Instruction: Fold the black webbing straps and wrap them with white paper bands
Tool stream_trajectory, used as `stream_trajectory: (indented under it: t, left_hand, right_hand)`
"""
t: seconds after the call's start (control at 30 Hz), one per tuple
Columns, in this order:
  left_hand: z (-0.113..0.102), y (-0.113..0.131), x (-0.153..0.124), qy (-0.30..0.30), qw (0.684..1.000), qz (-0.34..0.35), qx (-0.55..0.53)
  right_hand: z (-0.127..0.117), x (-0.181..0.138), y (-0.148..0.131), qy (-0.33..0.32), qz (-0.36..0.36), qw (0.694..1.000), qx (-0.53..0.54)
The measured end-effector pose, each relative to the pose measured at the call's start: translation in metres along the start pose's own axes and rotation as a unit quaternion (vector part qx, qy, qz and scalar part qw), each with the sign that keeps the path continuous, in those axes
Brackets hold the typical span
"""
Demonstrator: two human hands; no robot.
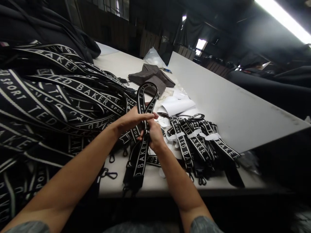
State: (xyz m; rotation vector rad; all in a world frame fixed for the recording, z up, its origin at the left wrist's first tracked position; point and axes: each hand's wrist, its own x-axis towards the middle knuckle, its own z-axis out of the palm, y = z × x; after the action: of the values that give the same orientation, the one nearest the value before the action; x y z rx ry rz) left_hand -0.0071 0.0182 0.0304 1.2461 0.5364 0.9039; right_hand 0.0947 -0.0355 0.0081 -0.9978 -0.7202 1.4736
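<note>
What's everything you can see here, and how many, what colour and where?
looped strap: 1, black with white letters, in both hands
strap pile: too many to count, black and white, left
banded straps: several, black and white, right
paper bands: at least 3, white, around those straps
clips: several, black, near the table's front edge
paper sheets: a few, white, behind the banded straps
folded pieces: a few, dark grey-brown, farther back
plastic bag: 1, clear, far back
small blue item: 1, blue, by the bag
table: 1, white, underneath
panel: 1, white, right
ceiling light: 1, white, top right
dark fabric: count unclear, black, top left
background: too dark to count
sleeves: 2, grey, bottom
left hand: 1, bare, middle
right hand: 1, bare, middle
</note>
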Motion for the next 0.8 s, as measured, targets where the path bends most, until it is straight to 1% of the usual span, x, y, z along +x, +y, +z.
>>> stream_trajectory:
  t: [0.07,0.1,0.17,0.23,0.27,0.33,0.4,0.47,0.5,0.57,0.63,0.67,0.73,0.8]
  left_hand:
    - [0.007,-0.001,-0.003,0.037,0.999,-0.01,0.003]
    - [0.009,0.0,-0.004,0.059,0.998,-0.01,-0.011]
    - [0.011,0.004,-0.004,0.095,0.994,-0.003,-0.058]
    - [0.007,0.013,-0.004,0.138,0.982,0.012,-0.127]
    - [0.003,0.018,-0.003,0.161,0.971,0.018,-0.176]
    - [-0.007,0.03,-0.003,0.195,0.935,0.017,-0.297]
    - [-0.015,0.039,-0.004,0.197,0.889,0.0,-0.413]
    - [-0.018,0.043,-0.006,0.175,0.86,-0.015,-0.48]
    - [-0.019,0.043,-0.007,0.166,0.855,-0.015,-0.491]
    - [-0.018,0.042,-0.007,0.16,0.856,0.001,-0.491]
    - [-0.019,0.041,-0.007,0.174,0.855,0.029,-0.487]
    - [-0.021,0.041,-0.007,0.185,0.85,0.043,-0.492]
    - [-0.026,0.044,-0.007,0.204,0.828,0.063,-0.519]
    - [-0.031,0.049,-0.008,0.213,0.806,0.068,-0.548]
  right_hand:
    - [0.001,-0.002,-0.002,0.006,-0.02,1.0,0.008]
    - [0.001,-0.003,-0.003,-0.006,-0.021,1.0,0.009]
    - [0.002,-0.006,-0.003,-0.063,-0.008,0.998,0.006]
    - [0.003,-0.012,-0.002,-0.147,0.017,0.989,-0.002]
    - [0.004,-0.015,-0.001,-0.188,0.029,0.982,-0.008]
    - [0.005,-0.022,0.002,-0.252,0.047,0.966,-0.02]
    - [0.007,-0.027,0.004,-0.291,0.054,0.955,-0.034]
    - [0.007,-0.029,0.003,-0.305,0.052,0.95,-0.052]
    - [0.007,-0.029,0.002,-0.304,0.049,0.949,-0.064]
    - [0.006,-0.03,-0.002,-0.289,0.035,0.953,-0.088]
    - [0.006,-0.031,-0.005,-0.268,0.018,0.958,-0.099]
    - [0.006,-0.031,-0.006,-0.261,0.013,0.96,-0.099]
    - [0.007,-0.033,-0.008,-0.262,0.016,0.96,-0.095]
    - [0.005,-0.034,-0.011,-0.28,0.028,0.954,-0.1]
